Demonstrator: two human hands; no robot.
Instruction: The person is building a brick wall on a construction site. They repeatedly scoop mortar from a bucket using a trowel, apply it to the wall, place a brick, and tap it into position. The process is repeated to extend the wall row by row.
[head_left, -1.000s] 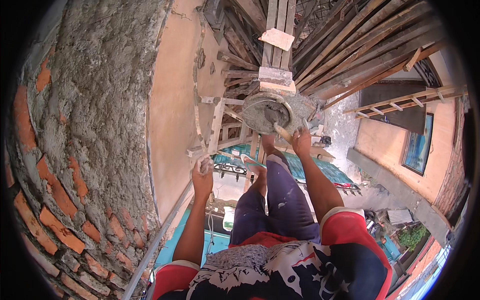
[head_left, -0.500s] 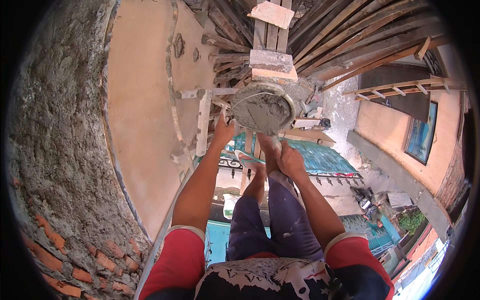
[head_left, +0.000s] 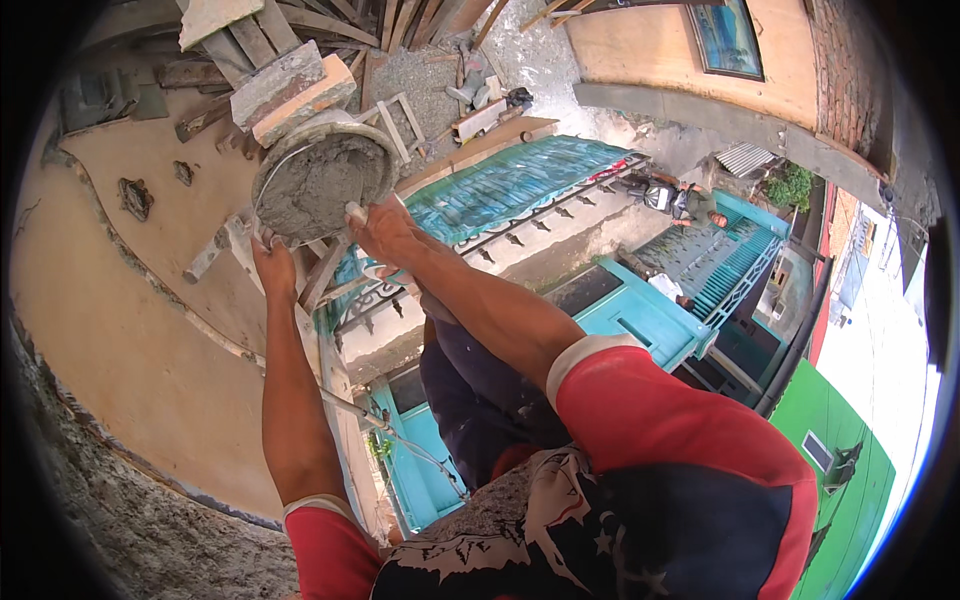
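Observation:
A round bucket [head_left: 390,165] filled with wet grey mortar [head_left: 322,188] is in front of me at the upper left, its mouth facing up toward me. My left hand [head_left: 273,264] is closed at its near left edge, thumb by the rim. At the near right edge, my right hand [head_left: 384,236] has its fingers curled round the rim. A thin wire handle lies along the bucket's left side. Just beyond the bucket, blocks [head_left: 292,95] rest on wooden planks [head_left: 240,52]. What supports the bucket's underside is hidden.
A plastered wall [head_left: 140,330] with a rough cement edge runs along my left. Far below are a teal sheet roof [head_left: 510,185], an ornate railing [head_left: 490,255], a turquoise structure [head_left: 640,315] and people near a motorbike [head_left: 655,192]. Timber poles [head_left: 400,22] fan out ahead.
My view has swung right, so the bucket and hands now appear farther left. Both hands stay at the bucket. My legs are now mostly behind my right arm.

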